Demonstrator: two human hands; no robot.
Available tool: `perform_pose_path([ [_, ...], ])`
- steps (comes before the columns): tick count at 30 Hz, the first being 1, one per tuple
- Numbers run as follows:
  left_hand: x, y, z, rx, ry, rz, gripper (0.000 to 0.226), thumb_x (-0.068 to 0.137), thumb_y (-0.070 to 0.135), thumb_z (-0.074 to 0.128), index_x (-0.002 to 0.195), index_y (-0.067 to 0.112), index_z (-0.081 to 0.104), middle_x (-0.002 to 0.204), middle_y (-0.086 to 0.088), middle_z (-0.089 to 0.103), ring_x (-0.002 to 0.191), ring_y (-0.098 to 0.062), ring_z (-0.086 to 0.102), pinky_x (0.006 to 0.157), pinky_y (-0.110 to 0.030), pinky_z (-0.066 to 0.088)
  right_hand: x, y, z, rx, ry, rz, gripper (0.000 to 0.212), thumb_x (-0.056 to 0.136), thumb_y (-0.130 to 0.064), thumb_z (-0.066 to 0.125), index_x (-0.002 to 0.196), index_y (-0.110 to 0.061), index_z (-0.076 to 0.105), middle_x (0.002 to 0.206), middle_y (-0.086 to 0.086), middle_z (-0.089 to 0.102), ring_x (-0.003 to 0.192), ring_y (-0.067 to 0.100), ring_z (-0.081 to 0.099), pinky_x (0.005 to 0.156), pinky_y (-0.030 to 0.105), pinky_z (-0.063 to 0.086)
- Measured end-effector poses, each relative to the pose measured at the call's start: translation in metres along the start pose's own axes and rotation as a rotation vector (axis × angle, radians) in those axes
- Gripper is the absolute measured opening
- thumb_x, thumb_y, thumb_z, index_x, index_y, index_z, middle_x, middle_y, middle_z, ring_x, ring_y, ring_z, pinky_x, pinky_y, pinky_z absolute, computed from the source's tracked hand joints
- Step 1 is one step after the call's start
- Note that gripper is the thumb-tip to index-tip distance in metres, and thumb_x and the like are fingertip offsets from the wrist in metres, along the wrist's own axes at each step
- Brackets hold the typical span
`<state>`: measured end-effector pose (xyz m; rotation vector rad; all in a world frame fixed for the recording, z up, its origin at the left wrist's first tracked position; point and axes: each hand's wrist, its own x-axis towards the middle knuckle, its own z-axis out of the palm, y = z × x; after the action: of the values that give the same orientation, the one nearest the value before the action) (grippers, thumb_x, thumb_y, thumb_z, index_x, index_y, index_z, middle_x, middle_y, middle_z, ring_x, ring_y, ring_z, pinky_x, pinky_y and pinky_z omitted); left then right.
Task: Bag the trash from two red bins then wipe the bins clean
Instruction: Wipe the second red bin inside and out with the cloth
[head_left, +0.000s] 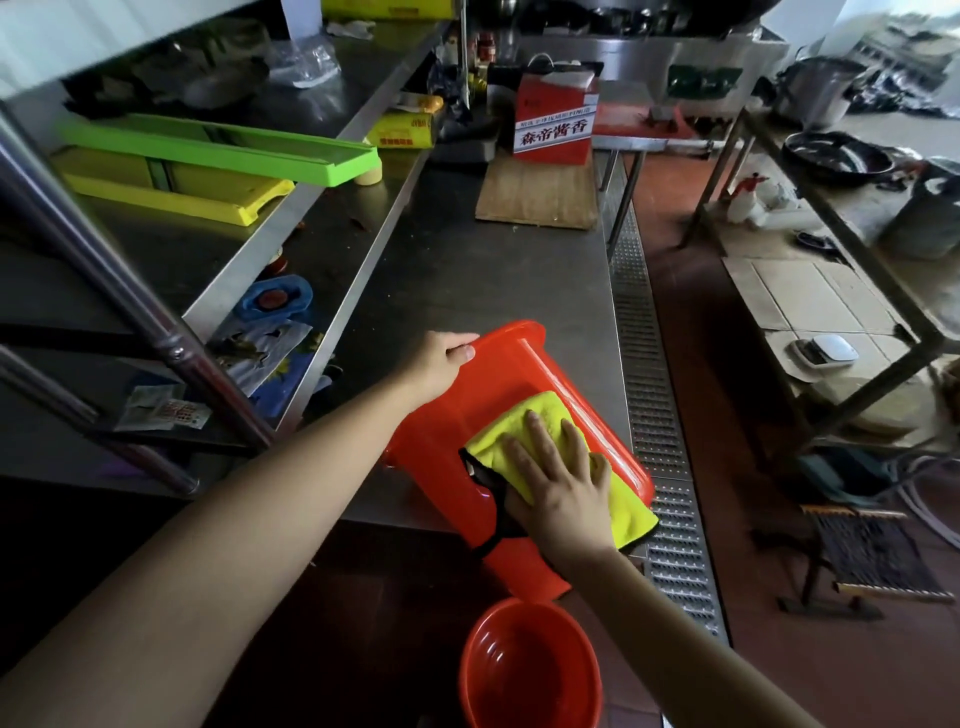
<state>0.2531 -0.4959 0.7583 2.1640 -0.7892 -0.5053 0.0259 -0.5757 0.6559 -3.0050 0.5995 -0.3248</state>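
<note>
A rectangular red bin (498, 374) lies tipped on its side on the steel counter (467, 260), hanging over the counter's near edge. My left hand (441, 358) grips its far upper rim, thumb on top. My right hand (556, 478) presses flat, fingers spread, on a yellow cloth (524, 421) spread over the bin's upturned side. The cloth has a dark trim at its edge. A second, round red bin (530, 670) stands upright on the floor below, and its inside looks bare.
A red carton with white label (553, 119) and a wooden board (540, 192) sit farther along the counter. Green and yellow trays (208, 161) lie on the left shelf. A metal floor grate (654, 415) runs along the counter's right side. Racks stand at right.
</note>
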Motion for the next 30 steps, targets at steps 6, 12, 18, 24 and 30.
perform_pose_path([
  [6, -0.021, -0.029, -0.015, -0.018, 0.021, -0.112, 0.037, 0.094, 0.037, 0.060, 0.127, 0.022, 0.064, 0.122, 0.004, 0.065, 0.111, -0.012, 0.059, 0.088, -0.025, 0.044, 0.044, -0.034, -0.012, 0.066, -0.040, -0.050, 0.065, 0.090, -0.066, 0.040, 0.151, -0.045, 0.030, 0.168, -0.007, 0.011, 0.149, 0.040, 0.018, 0.104, 0.069, 0.030],
  [12, -0.032, -0.041, -0.002, -0.015, 0.144, -0.073, 0.043, 0.094, 0.036, 0.061, 0.128, 0.010, 0.063, 0.129, -0.006, 0.064, 0.122, -0.019, 0.057, 0.102, -0.026, 0.042, 0.048, -0.044, -0.011, 0.070, -0.030, -0.072, 0.068, 0.092, -0.068, 0.042, 0.154, -0.047, 0.023, 0.168, -0.010, -0.008, 0.153, 0.036, -0.009, 0.114, 0.073, 0.008],
  [18, -0.023, -0.030, 0.001, -0.076, 0.033, -0.061, 0.048, 0.096, 0.036, 0.060, 0.136, 0.010, 0.056, 0.138, -0.006, 0.057, 0.126, -0.014, 0.051, 0.098, -0.019, 0.035, 0.062, -0.022, -0.016, 0.022, -0.013, -0.072, 0.073, 0.090, -0.060, 0.053, 0.155, -0.042, 0.025, 0.168, -0.008, -0.011, 0.153, 0.036, -0.012, 0.113, 0.067, 0.024],
  [24, -0.003, 0.008, -0.016, 0.089, -0.099, 0.031, 0.046, 0.098, 0.040, 0.054, 0.140, 0.023, 0.053, 0.144, -0.002, 0.049, 0.131, -0.017, 0.046, 0.100, -0.023, 0.032, 0.061, -0.014, -0.013, -0.028, 0.003, -0.105, 0.073, 0.092, -0.062, 0.045, 0.157, -0.043, 0.017, 0.168, -0.006, -0.014, 0.152, 0.035, -0.019, 0.117, 0.064, 0.018],
  [30, 0.006, 0.028, -0.008, 0.131, -0.077, 0.121, 0.040, 0.099, 0.028, 0.056, 0.139, 0.023, 0.055, 0.137, -0.004, 0.054, 0.128, -0.019, 0.050, 0.098, -0.021, 0.033, 0.048, -0.030, 0.001, -0.151, 0.027, -0.290, 0.081, 0.090, -0.053, 0.061, 0.158, -0.038, 0.021, 0.169, -0.001, -0.007, 0.152, 0.040, -0.015, 0.118, 0.067, 0.008],
])
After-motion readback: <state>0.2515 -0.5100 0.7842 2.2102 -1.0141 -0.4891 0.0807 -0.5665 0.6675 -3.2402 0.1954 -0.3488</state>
